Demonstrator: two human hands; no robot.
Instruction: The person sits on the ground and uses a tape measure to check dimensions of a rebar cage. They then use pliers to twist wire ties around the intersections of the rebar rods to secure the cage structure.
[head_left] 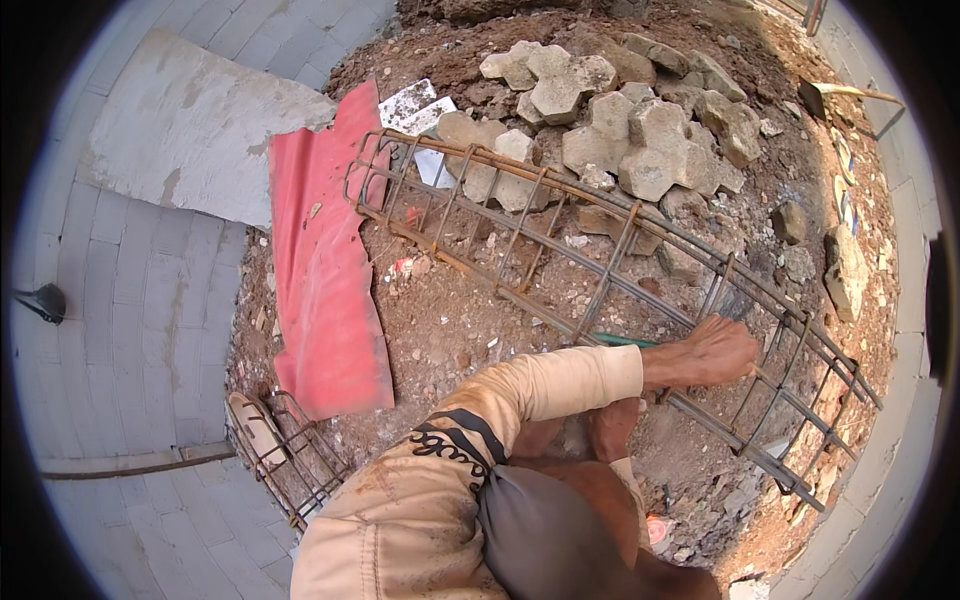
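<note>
Across the brown dirt (450, 325) lies a long steel cage (607, 270), made of thin bars with square hoops around them. It runs at a slant, from the red sheet (325, 260) on the left down to the far right side. The person's left hand (708, 355) is at the cage, nearer its right end, and its arm in a tan sleeve (580, 385) reaches over from the left. The fingers of that hand look curled in together like a fist, but I cannot tell if they hold a bar, a wire or a small tool. The right hand (613, 432) is low down, under the left arm. Most of it is hidden, so I cannot tell if its fingers are apart or together. A thin green thing (622, 341) shows just beside the left wrist, and I cannot tell what it is. Gray stone blocks (655, 155) sit in a heap behind the cage. My guess is that the step in hand is fixing a spot where a hoop meets a long bar. If so, the next move calls for a tight hold there, with the hoop kept straight and the right hand helping. Bar ends stick out on the right, so both hands should go with care.
</note>
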